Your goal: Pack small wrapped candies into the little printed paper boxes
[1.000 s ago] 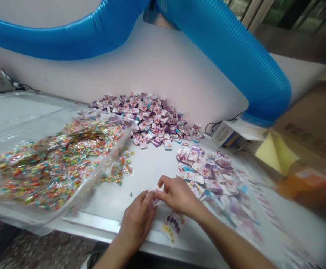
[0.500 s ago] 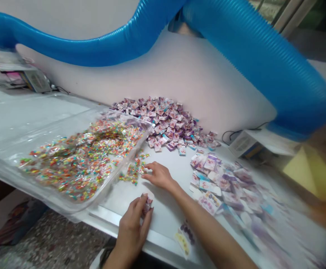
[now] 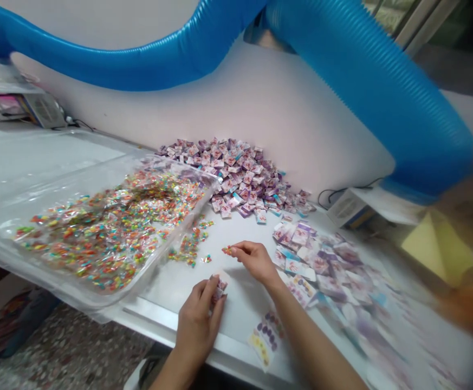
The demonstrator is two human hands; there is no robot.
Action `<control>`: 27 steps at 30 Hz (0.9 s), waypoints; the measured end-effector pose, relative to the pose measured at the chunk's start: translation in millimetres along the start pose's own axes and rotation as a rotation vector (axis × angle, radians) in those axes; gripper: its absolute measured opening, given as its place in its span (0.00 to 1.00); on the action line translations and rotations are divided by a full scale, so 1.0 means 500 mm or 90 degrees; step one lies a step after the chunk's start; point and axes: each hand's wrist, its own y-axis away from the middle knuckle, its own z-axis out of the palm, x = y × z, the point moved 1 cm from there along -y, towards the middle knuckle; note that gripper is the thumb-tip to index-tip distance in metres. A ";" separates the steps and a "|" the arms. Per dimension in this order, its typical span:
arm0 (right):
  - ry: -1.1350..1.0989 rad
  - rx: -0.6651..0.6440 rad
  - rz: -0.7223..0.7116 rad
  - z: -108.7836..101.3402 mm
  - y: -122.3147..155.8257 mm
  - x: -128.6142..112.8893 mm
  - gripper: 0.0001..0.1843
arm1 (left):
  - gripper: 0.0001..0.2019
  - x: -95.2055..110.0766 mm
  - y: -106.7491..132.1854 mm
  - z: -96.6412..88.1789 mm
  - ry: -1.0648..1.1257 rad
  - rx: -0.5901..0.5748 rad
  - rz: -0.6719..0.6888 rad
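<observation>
My left hand is closed around a small printed carton with a white and purple face, low over the front of the table. To its upper right, my right hand pinches a tiny clear packet of bright pieces between thumb and fingertips. A single similar packet lies left of that hand. Beyond it a small group of packets rests beside the clear plastic tray. What the packets' pieces are, I cannot tell.
Many colourful packets fill the tray on the left. A heap of small printed cartons leans against the wall. More cartons spread out at right, near a printed card. Blue ducting hangs overhead.
My right hand has drawn back to the right from the small group, now with a packet pinched in its fingers. My left hand still grips the carton. The view has shifted slightly.
</observation>
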 end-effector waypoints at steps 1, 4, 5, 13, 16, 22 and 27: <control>-0.019 0.012 0.011 -0.007 0.009 0.001 0.16 | 0.17 0.003 0.000 0.005 0.002 -0.004 0.001; -0.054 0.046 0.050 -0.024 0.027 0.012 0.15 | 0.17 0.010 0.000 0.016 0.006 -0.014 -0.003; -0.060 0.054 0.064 -0.029 0.030 0.017 0.15 | 0.17 0.012 0.000 0.019 0.005 -0.017 -0.004; -0.060 0.084 0.065 -0.066 0.051 0.042 0.11 | 0.17 0.024 -0.003 0.028 0.007 -0.040 0.004; -0.063 0.103 0.053 -0.075 0.074 0.023 0.10 | 0.16 0.027 -0.004 0.033 -0.004 -0.044 0.002; -0.085 0.007 0.069 -0.050 0.129 -0.022 0.08 | 0.17 0.034 -0.004 0.049 -0.018 -0.057 0.005; 0.247 0.031 -0.011 -0.038 0.150 -0.034 0.06 | 0.18 0.039 0.003 0.057 -0.036 -0.060 0.015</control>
